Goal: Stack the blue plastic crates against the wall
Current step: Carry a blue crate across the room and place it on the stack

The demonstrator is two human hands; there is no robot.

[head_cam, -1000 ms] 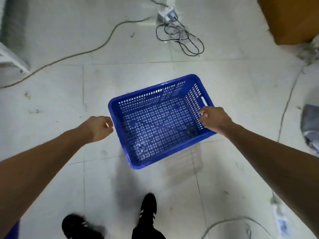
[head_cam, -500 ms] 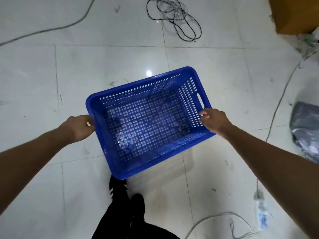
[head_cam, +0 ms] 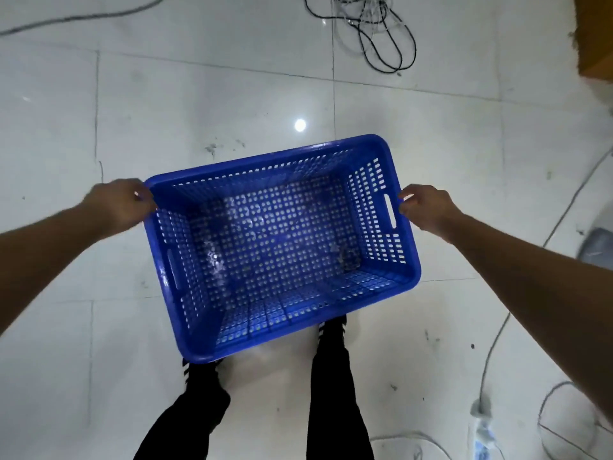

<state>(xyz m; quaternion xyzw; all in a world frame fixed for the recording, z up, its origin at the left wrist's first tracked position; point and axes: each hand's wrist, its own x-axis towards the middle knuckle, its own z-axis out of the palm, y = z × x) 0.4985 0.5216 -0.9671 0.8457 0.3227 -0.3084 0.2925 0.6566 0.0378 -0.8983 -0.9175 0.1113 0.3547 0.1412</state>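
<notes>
Now left hand, right hand grip blue crate

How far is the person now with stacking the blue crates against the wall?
Done: nothing is visibly stacked; no wall or other crate is in view. In hand: one empty blue crate is held above the tiled floor, the left hand and right hand at its short ends. Left: carry it to the wall and stack it, avoiding the black cables.

Bare tiled floor ahead of the crate; black cable tangle farther off, power strip right.
</notes>
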